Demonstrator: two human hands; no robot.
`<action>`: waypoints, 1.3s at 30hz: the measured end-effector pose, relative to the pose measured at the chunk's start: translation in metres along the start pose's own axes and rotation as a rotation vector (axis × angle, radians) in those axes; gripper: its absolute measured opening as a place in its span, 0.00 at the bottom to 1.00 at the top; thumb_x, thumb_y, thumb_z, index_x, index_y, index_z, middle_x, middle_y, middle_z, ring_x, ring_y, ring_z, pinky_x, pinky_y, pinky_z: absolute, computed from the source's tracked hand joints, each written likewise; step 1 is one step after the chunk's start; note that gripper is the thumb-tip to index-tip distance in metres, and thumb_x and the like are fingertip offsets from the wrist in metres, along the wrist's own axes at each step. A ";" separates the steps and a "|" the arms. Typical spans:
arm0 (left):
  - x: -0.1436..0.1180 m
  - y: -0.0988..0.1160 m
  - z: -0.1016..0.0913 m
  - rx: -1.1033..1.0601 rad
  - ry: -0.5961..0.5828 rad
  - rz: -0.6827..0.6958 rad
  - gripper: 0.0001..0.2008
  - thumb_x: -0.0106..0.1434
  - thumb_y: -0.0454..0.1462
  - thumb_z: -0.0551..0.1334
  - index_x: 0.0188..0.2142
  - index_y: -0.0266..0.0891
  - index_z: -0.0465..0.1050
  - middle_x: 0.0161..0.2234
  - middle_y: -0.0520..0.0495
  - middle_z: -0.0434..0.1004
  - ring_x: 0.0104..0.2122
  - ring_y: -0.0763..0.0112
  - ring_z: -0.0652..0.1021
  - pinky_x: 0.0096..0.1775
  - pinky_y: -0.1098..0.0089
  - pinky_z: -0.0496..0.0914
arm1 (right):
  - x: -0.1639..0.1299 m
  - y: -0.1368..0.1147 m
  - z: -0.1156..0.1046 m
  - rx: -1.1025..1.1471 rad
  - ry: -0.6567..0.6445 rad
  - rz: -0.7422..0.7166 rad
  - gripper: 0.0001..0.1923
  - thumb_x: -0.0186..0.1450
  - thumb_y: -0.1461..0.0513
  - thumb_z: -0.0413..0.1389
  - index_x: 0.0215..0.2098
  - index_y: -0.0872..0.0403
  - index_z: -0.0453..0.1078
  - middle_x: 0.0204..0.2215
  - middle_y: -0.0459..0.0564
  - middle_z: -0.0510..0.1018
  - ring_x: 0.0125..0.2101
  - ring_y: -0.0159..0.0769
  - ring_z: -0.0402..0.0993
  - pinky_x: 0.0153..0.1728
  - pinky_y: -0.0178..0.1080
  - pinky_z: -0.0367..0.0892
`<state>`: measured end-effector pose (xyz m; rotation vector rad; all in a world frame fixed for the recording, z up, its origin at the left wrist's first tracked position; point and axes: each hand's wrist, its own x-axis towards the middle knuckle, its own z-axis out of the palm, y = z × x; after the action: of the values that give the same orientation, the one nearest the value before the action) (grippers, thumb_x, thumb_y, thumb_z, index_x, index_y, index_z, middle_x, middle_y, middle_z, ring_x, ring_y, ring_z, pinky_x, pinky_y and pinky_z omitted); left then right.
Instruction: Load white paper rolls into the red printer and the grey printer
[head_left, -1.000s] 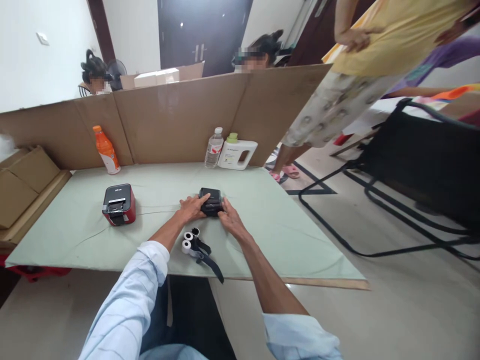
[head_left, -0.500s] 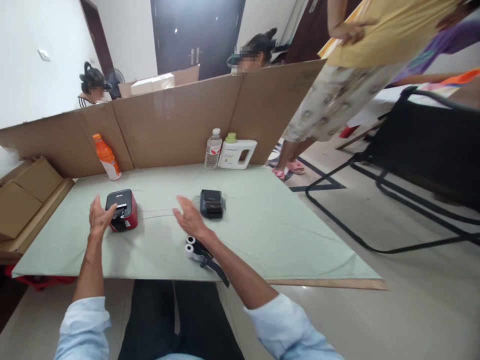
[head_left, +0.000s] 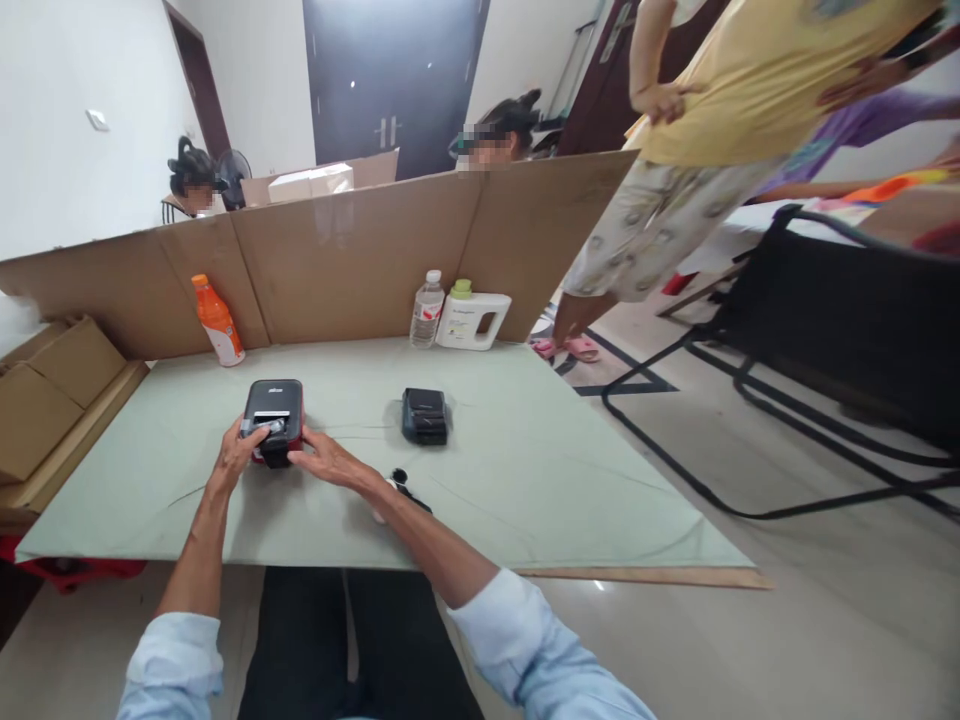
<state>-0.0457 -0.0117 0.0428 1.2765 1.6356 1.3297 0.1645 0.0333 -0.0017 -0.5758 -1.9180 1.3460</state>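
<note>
In the head view, the person's two hands are at a red and black device, which is on the left part of the pale green table. The left hand is at its left side; the grip is partly closed, with the thumb laid over the front of the top, near a small silvery piece, and the other fingers along the side. The right hand is at the opposite side, also with the grip partly closed, its fingers against the red wall and its thumb near the lower front edge. So the device is held between both hands; whether it rests fully on the table or is slightly raised, I cannot tell. To the right of it, well apart from the hands, a smaller black device lies on the table. Beneath the right forearm, a dark strap-like thing is partly hidden. At the back of the table, an orange bottle leans near the cardboard panel, and farther to the right a clear bottle stands just beside a white jug with a green cap. Cardboard boxes are at the left end. Beyond the panel, on the right, stands a person in a yellow shirt, near a black chair.
</note>
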 end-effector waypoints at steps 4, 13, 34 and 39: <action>0.001 0.002 0.061 -0.023 -0.134 0.056 0.35 0.54 0.53 0.71 0.56 0.35 0.76 0.51 0.40 0.83 0.52 0.52 0.80 0.56 0.55 0.73 | -0.033 -0.003 -0.054 -0.045 0.062 0.087 0.20 0.66 0.55 0.61 0.54 0.54 0.76 0.45 0.51 0.83 0.48 0.49 0.77 0.54 0.49 0.71; -0.006 -0.013 0.100 0.015 -0.259 0.157 0.38 0.58 0.51 0.71 0.64 0.38 0.69 0.56 0.40 0.80 0.54 0.53 0.79 0.58 0.53 0.73 | -0.065 0.002 -0.094 -0.049 0.109 0.091 0.20 0.66 0.54 0.59 0.52 0.55 0.77 0.43 0.51 0.84 0.47 0.48 0.78 0.54 0.50 0.72; -0.011 -0.026 0.070 0.479 -0.146 0.484 0.22 0.59 0.38 0.68 0.54 0.45 0.78 0.57 0.40 0.78 0.49 0.55 0.81 0.42 0.59 0.80 | -0.076 0.018 -0.085 -0.069 0.181 0.148 0.25 0.66 0.56 0.56 0.59 0.54 0.74 0.51 0.53 0.82 0.48 0.46 0.78 0.53 0.49 0.73; -0.007 -0.020 0.069 0.477 -0.168 0.458 0.20 0.56 0.35 0.68 0.50 0.43 0.78 0.58 0.40 0.75 0.50 0.56 0.80 0.39 0.63 0.79 | -0.077 0.013 -0.083 -0.054 0.191 0.159 0.24 0.66 0.57 0.57 0.58 0.55 0.75 0.51 0.54 0.82 0.48 0.48 0.79 0.53 0.50 0.73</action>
<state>0.0135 0.0033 0.0051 2.0866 1.6564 1.0644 0.2776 0.0350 -0.0201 -0.8676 -1.7877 1.2893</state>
